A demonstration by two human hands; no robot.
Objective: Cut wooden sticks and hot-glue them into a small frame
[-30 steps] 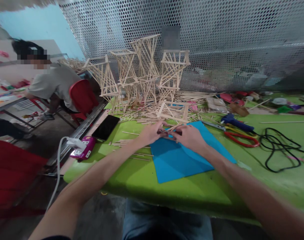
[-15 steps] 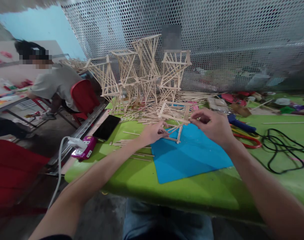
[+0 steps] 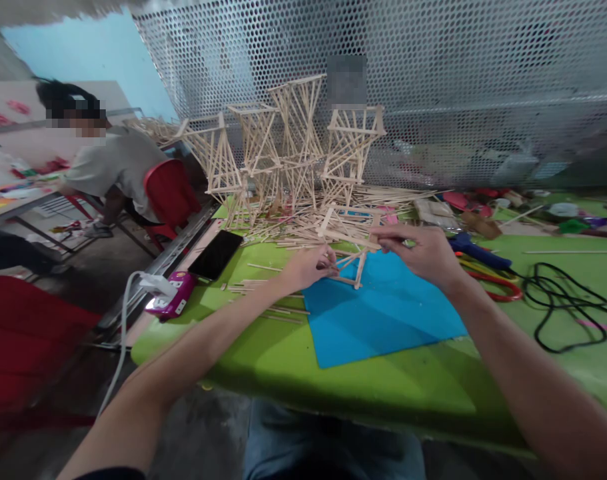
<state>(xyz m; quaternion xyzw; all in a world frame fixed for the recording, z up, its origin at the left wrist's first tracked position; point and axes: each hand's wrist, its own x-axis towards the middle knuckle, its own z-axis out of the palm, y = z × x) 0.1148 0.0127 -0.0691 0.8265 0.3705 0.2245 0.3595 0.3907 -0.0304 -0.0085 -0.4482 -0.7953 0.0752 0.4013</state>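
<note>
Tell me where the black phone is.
Head view: the black phone lies at the table's left edge, between the pink power strip and the stick pile.

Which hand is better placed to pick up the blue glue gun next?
Probably the right hand: the blue glue gun lies on the table just to its right. The left hand is on the far side of the stick frame, which both hands pinch, and would have to cross over.
</note>
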